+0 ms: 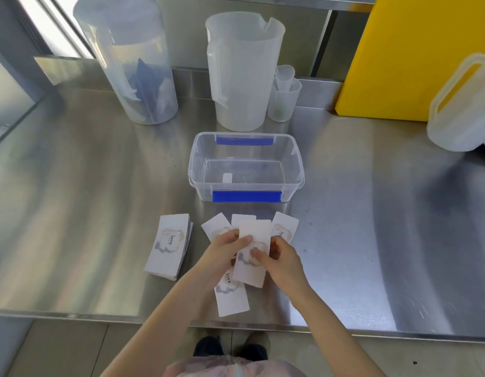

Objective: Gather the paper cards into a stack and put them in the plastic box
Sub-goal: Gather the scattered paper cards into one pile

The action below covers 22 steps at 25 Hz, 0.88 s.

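White paper cards printed with "love." lie on the steel table in front of a clear plastic box [246, 183] with blue clips, which stands open. My left hand [227, 248] and my right hand [282, 257] both grip a small stack of cards [252, 270], thumbs on top. Several loose cards fan out under and beyond my hands, one at the left [215, 225], one at the right [286, 225], one nearer me [231, 297]. A separate neat stack of cards [169, 246] rests to the left. Only a small white label shows inside the box.
Behind the box stand a large translucent jug [244, 72], a tall clear container [127, 58] with blue contents, and small measuring cups [283, 96]. A yellow board [404, 55] and a white jerrycan [464, 104] are at the right. The table's front edge [99, 317] runs close to me.
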Tool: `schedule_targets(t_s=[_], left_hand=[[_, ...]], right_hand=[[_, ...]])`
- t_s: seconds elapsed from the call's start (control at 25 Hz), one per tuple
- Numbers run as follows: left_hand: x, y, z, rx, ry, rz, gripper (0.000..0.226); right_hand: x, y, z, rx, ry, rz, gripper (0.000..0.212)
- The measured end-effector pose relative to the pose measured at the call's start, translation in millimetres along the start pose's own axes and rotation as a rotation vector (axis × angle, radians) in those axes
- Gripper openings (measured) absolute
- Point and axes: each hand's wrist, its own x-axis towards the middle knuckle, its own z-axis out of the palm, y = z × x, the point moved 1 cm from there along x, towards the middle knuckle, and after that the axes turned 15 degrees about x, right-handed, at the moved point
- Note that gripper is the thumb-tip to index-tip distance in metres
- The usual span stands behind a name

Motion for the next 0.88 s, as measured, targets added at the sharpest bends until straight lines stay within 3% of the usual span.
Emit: schedule_targets(t_s=[0.08, 0.24, 0.44, 0.56, 0.64, 0.72, 0.88], left_hand=[[-9.6, -3.4, -6.2, 0.069, 0.007, 0.005, 0.010], [-25.4, -5.6, -35.0, -0.007, 0.175, 0.017, 0.018], [-39.5, -4.7, -61.3, 0.057, 0.330, 0.061, 0.011], [-45.1, -9.4, -66.8, 0.030, 0.362, 0.037, 0.014], [-48.4, -12.0, -69.3, 0.000, 0.377, 0.031, 0.014], [-51.0, -13.6, -69.6, -0.031, 0.380, 0.046, 0.013], [-55.4, -16.4, -70.1, -0.017, 0.396, 0.068, 0.016]], right_hand=[[0.1, -3.5, 12.1, -0.019, -0.037, -0.015, 0.014], [0.3, -2.7, 22.6, 0.017, -0.060, 0.031, 0.011], [-4.1, 16.1, 44.0, -0.707, -0.084, 0.017, 0.047], [-7.8, 22.7, 57.9, -0.914, -0.038, -0.004, 0.064], [-6.2, 24.8, 59.2, -0.908, -0.038, 0.019, 0.067], [-5.1, 24.9, 57.8, -0.834, -0.073, 0.045, 0.057], [-5.7, 11.1, 48.5, -0.368, -0.142, 0.041, 0.027]])
